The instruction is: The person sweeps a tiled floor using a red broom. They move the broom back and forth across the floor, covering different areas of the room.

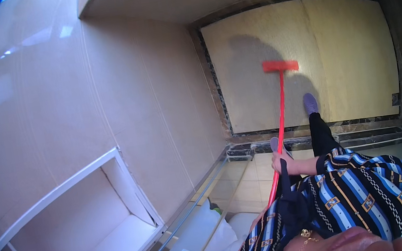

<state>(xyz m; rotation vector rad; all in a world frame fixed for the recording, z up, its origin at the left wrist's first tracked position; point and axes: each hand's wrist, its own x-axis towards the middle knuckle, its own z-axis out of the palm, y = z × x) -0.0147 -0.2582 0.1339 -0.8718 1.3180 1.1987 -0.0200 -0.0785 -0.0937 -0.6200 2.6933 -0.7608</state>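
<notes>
A long red pole (281, 109) runs from beside my body to a flat red mop or squeegee head (280, 65), which lies over the ribbed shower floor (354, 56). My right hand (283, 162) is closed around the pole at about waist height. Lower down, the pole passes behind my patterned sleeve; at its edge only a sliver of my left forearm or hand (258, 217) shows, so its fingers are hidden. My purple shoe (310, 103) stands on the ribbed floor, right of the pole. The other shoe (274, 144) is near the sill, partly hidden by my hand.
A dark stone edging (217, 84) frames the floor, with a raised sill (370, 137) behind me. Tiled wall (142, 95) rises on the left, holding a white-framed niche (123, 176). A glass panel edge (197, 204) and white toilet (241, 228) are at the lower middle.
</notes>
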